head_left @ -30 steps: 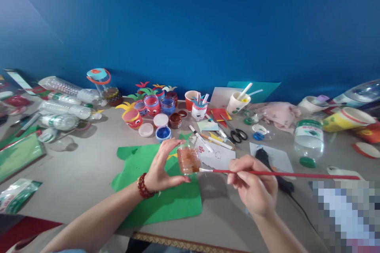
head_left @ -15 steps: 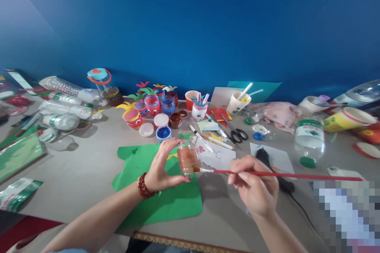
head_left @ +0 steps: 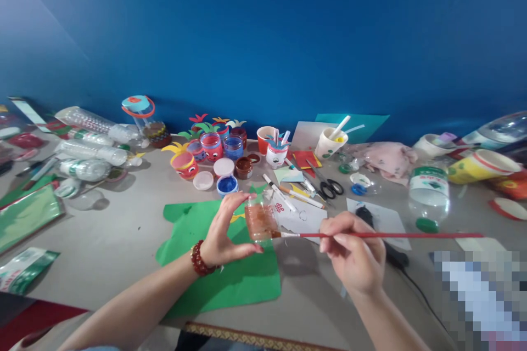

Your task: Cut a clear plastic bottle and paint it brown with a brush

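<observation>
Between the thumb and fingers of my left hand [head_left: 224, 236] is a clear plastic bottle piece [head_left: 260, 220], partly coated with brown paint and held above a green sheet [head_left: 242, 285]. My right hand [head_left: 354, 252] pinches a red-handled paintbrush [head_left: 395, 235]. Its bristles touch the painted side of the bottle piece at the right. Behind my left hand stand an open pot of blue paint [head_left: 227, 184] and an open pot of brown paint [head_left: 244, 166], with white lids [head_left: 203, 180] beside them.
Decorated cups [head_left: 184, 164] stand at the back middle. Black-handled scissors [head_left: 331, 188], markers [head_left: 284, 196] and papers lie beyond my right hand. Plastic bottles [head_left: 88, 151] lie at the left; a clear bottle [head_left: 429, 197] stands at the right. A black glue gun [head_left: 395, 255] trails a cord.
The paintbrush has shifted slightly, its handle end moving left and up, with the bristles still on the bottle piece. My left hand has barely moved.
</observation>
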`<action>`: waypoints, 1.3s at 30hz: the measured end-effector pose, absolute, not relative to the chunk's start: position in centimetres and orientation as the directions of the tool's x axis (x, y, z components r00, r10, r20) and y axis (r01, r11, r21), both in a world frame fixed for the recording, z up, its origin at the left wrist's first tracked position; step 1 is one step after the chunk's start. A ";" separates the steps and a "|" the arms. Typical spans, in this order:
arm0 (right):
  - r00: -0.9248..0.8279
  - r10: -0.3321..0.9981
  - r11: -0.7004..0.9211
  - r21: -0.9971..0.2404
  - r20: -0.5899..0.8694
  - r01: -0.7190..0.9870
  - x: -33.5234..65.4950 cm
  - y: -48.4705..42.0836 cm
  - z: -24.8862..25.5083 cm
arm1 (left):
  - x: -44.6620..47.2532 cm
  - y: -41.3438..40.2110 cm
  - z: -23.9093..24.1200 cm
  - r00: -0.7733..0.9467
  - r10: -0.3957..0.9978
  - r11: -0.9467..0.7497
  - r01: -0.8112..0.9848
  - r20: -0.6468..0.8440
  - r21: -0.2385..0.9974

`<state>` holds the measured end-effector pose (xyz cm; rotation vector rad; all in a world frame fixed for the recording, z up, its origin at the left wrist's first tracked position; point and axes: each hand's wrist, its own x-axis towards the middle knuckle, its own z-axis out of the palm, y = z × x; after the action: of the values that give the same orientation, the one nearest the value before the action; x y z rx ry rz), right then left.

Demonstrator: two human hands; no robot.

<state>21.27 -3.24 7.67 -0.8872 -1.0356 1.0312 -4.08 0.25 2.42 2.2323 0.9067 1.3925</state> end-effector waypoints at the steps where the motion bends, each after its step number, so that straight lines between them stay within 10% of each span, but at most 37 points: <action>1: 0.181 0.954 0.279 -0.931 0.240 -0.234 21.4 -3.1 7.6 | -4.1 0.2 2.4 0.311 0.685 -0.728 0.332 0.659 0.600; 31: 0.019 0.956 0.287 -0.926 0.291 -0.244 20.9 -4.3 6.3 | -3.8 0.2 2.4 0.343 0.658 -0.752 0.361 0.671 0.552; 39: 0.224 0.895 0.437 -0.857 0.385 -0.274 21.7 -3.3 7.1 | -4.1 0.3 2.5 0.316 0.681 -0.730 0.358 0.660 0.582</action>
<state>21.75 -3.25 7.07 -0.7399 -1.0359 0.9171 -4.12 0.30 2.49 2.2594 0.9314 1.3795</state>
